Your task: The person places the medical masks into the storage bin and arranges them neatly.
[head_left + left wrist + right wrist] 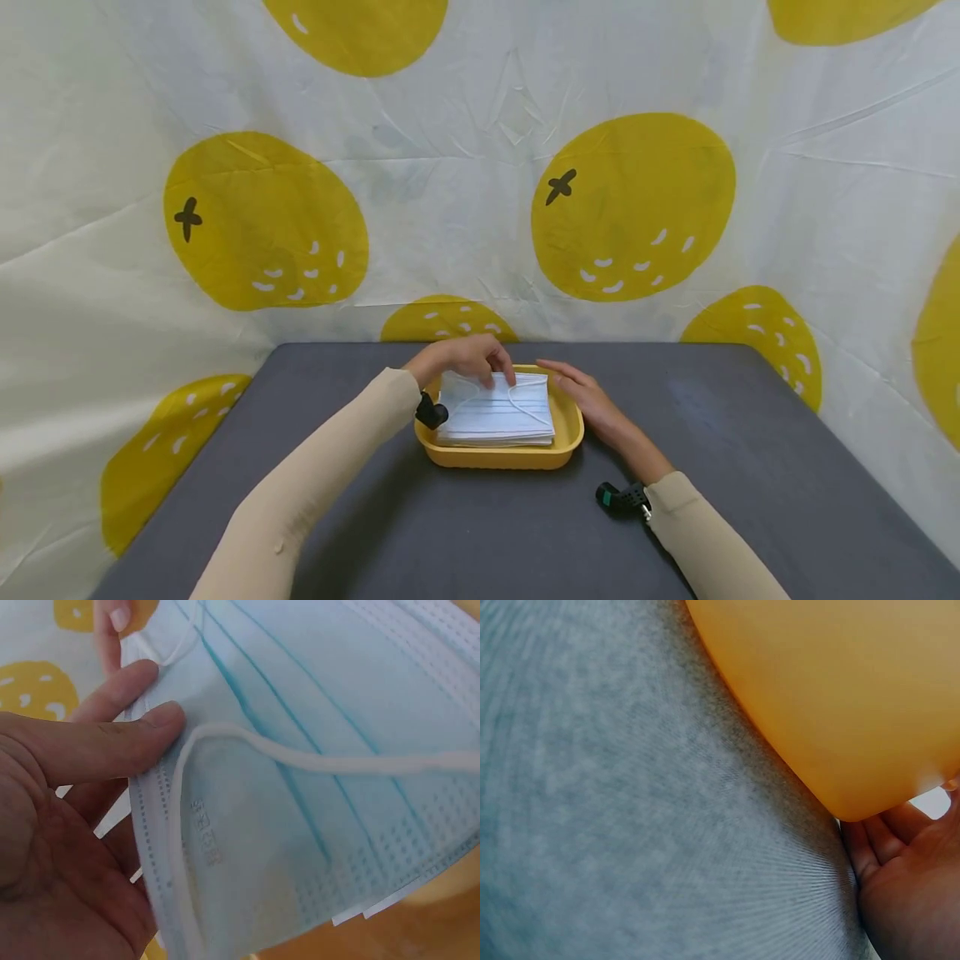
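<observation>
A stack of light blue pleated face masks (487,417) with white ear loops lies in a yellow tray (497,458). My left hand (474,357) reaches over the far side of the stack from the left. In the left wrist view its thumb (112,746) lies on the edge of the top mask (247,802), while other fingers go behind that edge, pinching it. My right hand (592,404) stretches along the tray's right side, fingers extended. The right wrist view shows those fingers (881,844) against the tray's outer wall (840,712).
The tray stands on a dark grey table (495,533), near its far edge. Behind hangs a white cloth (450,217) printed with large yellow fruit. Black wrist cameras are strapped to both wrists, the right one (622,497) hanging low over the table.
</observation>
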### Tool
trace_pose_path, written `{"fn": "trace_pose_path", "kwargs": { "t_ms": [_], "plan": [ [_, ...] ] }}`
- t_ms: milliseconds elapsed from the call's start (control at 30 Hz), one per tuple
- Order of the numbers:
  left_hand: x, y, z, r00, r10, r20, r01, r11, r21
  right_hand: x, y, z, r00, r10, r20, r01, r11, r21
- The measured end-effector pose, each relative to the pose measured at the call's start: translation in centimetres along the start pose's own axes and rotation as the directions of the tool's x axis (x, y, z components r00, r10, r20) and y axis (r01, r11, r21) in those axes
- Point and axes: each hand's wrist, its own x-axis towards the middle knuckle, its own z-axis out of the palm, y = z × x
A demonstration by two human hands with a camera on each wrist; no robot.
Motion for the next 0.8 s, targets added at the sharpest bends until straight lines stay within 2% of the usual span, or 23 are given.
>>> {"fn": "trace_pose_path", "kwargs": {
  "t_ms": [167, 433, 667, 800],
  "plan": [
    [-0.1, -0.2, 0.3, 1.000, 0.017, 0.008, -0.017, 1.000, 0.024, 0.0, 0.0, 0.2, 1.000, 0.005, -0.004, -0.005, 1.000, 0.006],
    [-0.8, 0.0, 0.5, 0.998, -0.048, -0.034, 0.050, 0.996, 0.076, 0.1, 0.3, 0.1, 1.000, -0.011, 0.010, 0.011, 1.000, 0.012],
    [-1.1, -0.2, 0.4, 0.998, -0.027, -0.058, 0.030, 0.998, 0.054, -0.2, 0.4, -0.5, 1.000, -0.021, 0.019, 0.020, 1.000, 0.020],
    [-1.4, -0.4, 0.4, 0.995, -0.024, -0.094, 0.032, 0.996, 0.086, -0.5, 0.5, -0.8, 0.999, -0.019, 0.028, 0.018, 0.999, 0.032]
  ]
}}
